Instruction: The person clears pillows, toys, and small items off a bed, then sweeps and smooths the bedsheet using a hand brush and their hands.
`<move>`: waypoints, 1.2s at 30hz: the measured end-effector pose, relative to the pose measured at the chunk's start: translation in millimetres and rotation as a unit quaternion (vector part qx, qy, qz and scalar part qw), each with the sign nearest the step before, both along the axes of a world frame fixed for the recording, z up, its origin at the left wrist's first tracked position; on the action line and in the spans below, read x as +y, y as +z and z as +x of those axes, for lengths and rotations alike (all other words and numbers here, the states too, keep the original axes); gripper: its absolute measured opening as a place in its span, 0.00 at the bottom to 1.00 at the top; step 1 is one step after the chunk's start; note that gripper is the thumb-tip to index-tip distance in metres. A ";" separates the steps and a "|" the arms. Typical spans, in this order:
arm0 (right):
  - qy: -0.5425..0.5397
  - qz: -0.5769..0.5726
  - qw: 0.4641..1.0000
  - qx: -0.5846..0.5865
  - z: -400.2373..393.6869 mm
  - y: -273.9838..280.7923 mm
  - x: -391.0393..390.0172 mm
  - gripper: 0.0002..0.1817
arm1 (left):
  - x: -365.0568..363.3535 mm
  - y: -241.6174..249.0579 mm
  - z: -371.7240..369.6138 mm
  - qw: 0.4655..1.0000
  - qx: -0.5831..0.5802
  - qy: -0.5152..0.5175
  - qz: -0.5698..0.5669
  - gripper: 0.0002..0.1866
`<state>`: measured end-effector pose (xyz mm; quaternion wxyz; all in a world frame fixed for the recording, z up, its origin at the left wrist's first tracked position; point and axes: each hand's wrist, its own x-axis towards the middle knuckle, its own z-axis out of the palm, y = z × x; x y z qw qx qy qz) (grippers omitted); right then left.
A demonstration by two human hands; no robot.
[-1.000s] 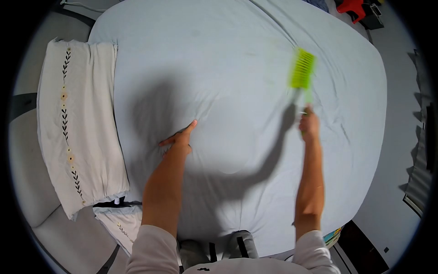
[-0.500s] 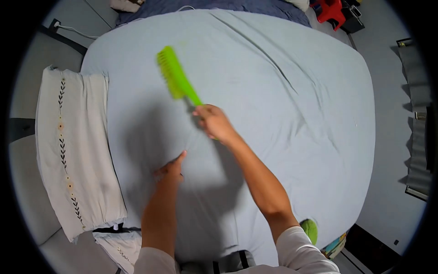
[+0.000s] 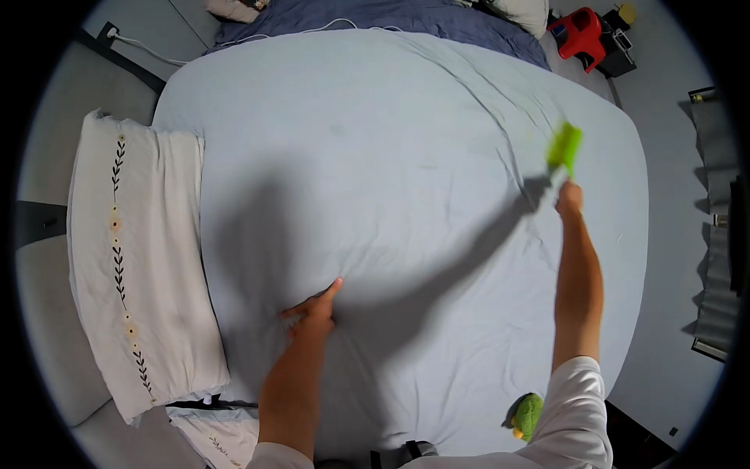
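A bright green bed brush (image 3: 564,146), a little blurred by motion, is at the right side of the bed with its head pointing away from me. My right hand (image 3: 570,198) is closed around its handle, arm stretched far out. Beneath them lies the pale blue-grey fitted sheet (image 3: 422,187), with long creases near the brush. My left hand (image 3: 314,309) rests on the sheet at the lower middle, fingers spread and holding nothing. Shadows of arm and body fall across the sheet.
A white pillow with embroidered flowers (image 3: 148,273) lies along the left edge, another pillow (image 3: 219,438) below it. A green plush toy (image 3: 527,416) is by my right sleeve. Beyond the far edge are dark blue bedding (image 3: 375,16) and a red stool (image 3: 578,39).
My right hand has swept the brush from the upper middle of the sheet across to the right. The left hand stays on the sheet, and the view has shifted slightly.
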<state>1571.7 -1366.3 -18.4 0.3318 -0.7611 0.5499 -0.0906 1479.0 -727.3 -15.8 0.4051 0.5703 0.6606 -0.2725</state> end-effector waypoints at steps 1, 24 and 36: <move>-0.042 -0.017 0.999 0.011 -15.4 29.2 -7.7 0.28 | 0.2 3.3 3.1 1.000 0.007 -0.001 0.001 0.88; 0.459 -0.368 0.808 0.031 102.7 -39.6 76.0 0.23 | 13.7 13.0 14.0 0.977 0.155 -0.148 0.018 0.88; 0.280 -0.239 0.917 -0.152 78.5 50.5 163.2 0.22 | 18.4 62.2 24.7 0.980 0.165 -0.116 -0.002 0.91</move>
